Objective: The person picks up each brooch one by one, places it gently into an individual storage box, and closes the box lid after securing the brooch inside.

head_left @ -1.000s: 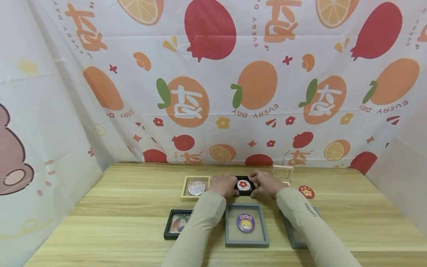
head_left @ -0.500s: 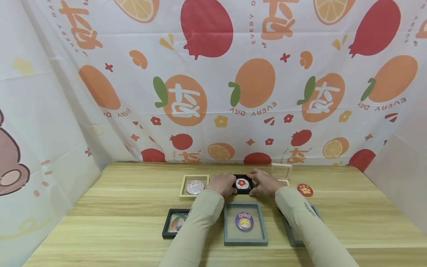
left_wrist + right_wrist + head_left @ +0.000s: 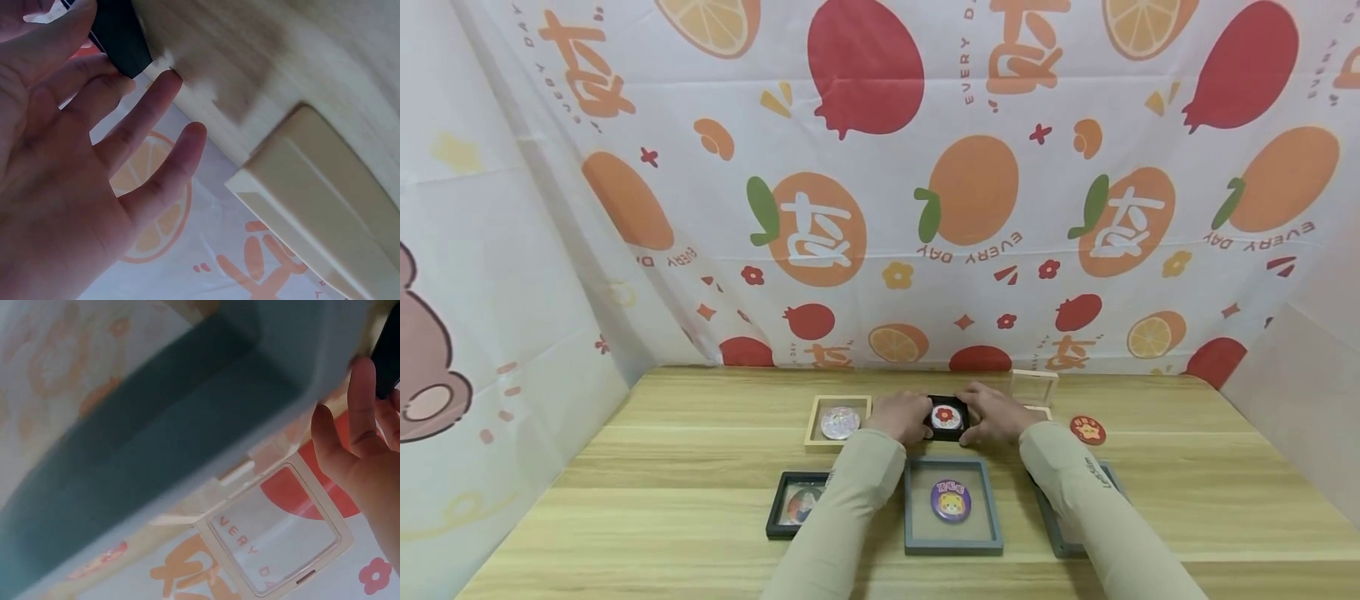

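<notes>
A small black display frame with a round badge inside, white with a red flower, lies toward the back of the table. My left hand grips its left side; in the left wrist view, thumb and index finger pinch the black frame while two other fingers stretch out past it. On the opposite side my right hand holds the frame by its right edge. The right wrist view catches only part of that hand beside the dark frame edge.
Left of the hands stands a cream frame with a glittery badge. Nearer are a black frame, a grey frame with a purple bear badge, and another grey frame under the right sleeve. An open pale case and red badge sit right.
</notes>
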`<state>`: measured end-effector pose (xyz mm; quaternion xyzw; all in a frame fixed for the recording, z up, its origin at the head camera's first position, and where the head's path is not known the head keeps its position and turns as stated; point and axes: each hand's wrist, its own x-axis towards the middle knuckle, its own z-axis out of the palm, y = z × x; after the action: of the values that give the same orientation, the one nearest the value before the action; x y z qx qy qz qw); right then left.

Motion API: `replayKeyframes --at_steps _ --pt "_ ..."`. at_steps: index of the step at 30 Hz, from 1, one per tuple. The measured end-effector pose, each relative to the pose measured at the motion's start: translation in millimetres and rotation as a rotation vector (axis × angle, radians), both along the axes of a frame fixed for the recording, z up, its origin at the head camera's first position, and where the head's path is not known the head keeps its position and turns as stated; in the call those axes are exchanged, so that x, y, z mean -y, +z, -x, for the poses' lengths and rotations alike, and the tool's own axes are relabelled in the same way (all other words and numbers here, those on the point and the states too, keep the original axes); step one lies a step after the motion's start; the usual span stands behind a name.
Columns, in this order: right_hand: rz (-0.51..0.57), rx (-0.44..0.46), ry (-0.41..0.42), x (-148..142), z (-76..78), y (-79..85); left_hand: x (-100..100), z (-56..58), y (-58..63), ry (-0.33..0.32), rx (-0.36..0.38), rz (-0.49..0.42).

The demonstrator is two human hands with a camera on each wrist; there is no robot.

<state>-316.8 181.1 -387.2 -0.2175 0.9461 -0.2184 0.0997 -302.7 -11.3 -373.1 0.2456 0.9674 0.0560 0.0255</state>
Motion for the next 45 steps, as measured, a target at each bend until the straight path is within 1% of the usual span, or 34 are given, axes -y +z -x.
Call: replayKeyframes --at_steps 3,8,15,23,27,30,33,36,40,45 --pt "-0.011 0.015 -0.002 1 -0.3 2.3 0 0.2 0.0 -0.001 0.008 -0.011" --pt "-0.03 0.016 0.013 1 0.5 4.3 1 0.3 -0.9 0.0 0.012 -0.034" --pt "-0.034 0.039 0.002 -1 0.8 2.1 1 0.4 -1.8 0.019 0.015 -0.042" --pt "-0.033 0.042 -0.007 -4 -0.7 0.1 1 0.4 0.7 0.01 0.014 -0.062" --pt "-0.045 0.043 -0.025 -4 -0.6 1.0 -1 1.4 6.1 -0.009 -0.029 -0.032" --pt "-0.058 0.037 -0.02 -4 -1.2 6.6 -2 3.7 12.1 -0.038 -0.092 -0.001" --pt "-0.032 0.019 -0.01 -7 -0.9 14.8 -3 5.6 17.2 -0.084 -0.164 -0.015" --pt "0.009 -0.033 0.005 -12 0.8 23.0 -4 6.5 20.1 -0.126 -0.216 -0.047" --pt "-0.002 -0.116 0.034 -20 3.6 27.3 -7 6.3 21.2 -0.139 -0.214 -0.062" --pt "0.0 -0.12 0.029 -28 3.9 26.3 -10 5.6 19.3 -0.151 -0.198 -0.065"
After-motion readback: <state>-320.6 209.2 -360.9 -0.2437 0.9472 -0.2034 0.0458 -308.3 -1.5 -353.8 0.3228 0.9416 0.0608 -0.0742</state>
